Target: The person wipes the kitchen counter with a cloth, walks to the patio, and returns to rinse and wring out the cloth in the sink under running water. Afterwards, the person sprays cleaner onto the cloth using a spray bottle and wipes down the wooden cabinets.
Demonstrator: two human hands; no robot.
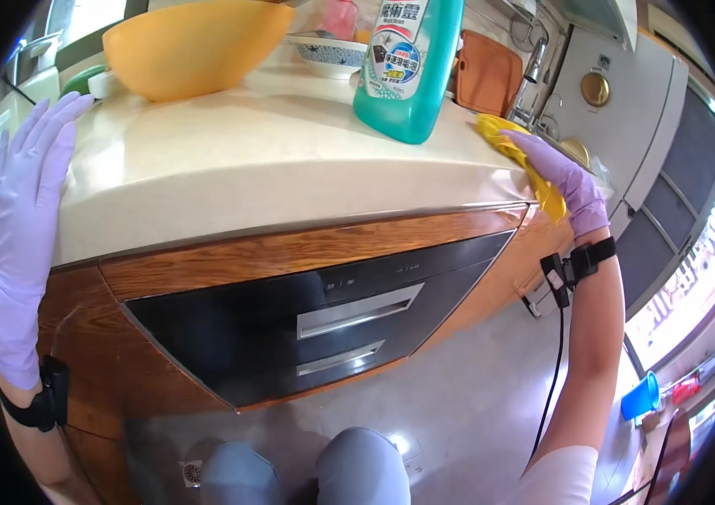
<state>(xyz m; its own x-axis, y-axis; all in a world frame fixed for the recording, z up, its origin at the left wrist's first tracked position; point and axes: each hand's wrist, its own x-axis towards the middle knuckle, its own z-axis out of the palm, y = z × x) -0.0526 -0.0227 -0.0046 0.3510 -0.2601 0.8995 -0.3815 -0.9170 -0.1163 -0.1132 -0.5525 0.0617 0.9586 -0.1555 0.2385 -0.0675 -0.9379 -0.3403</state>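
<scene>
My left hand (34, 172), in a lilac rubber glove, is at the left end of the cream countertop (231, 160). Its fingers are stretched out and hold nothing. Over at the right, my right hand (558, 168), gloved the same way, grips a yellow cloth (513, 145) against the counter's edge, part of the cloth hanging down over the front. A green cleaner bottle (412, 67) stands upright on the counter between my hands, its top cut off by the frame. Behind my left hand sits a large orange bowl (193, 50).
A patterned bowl (328, 55) and a brown cutting board (488, 71) stand at the back, beside a faucet (532, 67). Below the counter is a black built-in appliance (223, 337) with two metal handles. A blue bucket (640, 396) is at the far right.
</scene>
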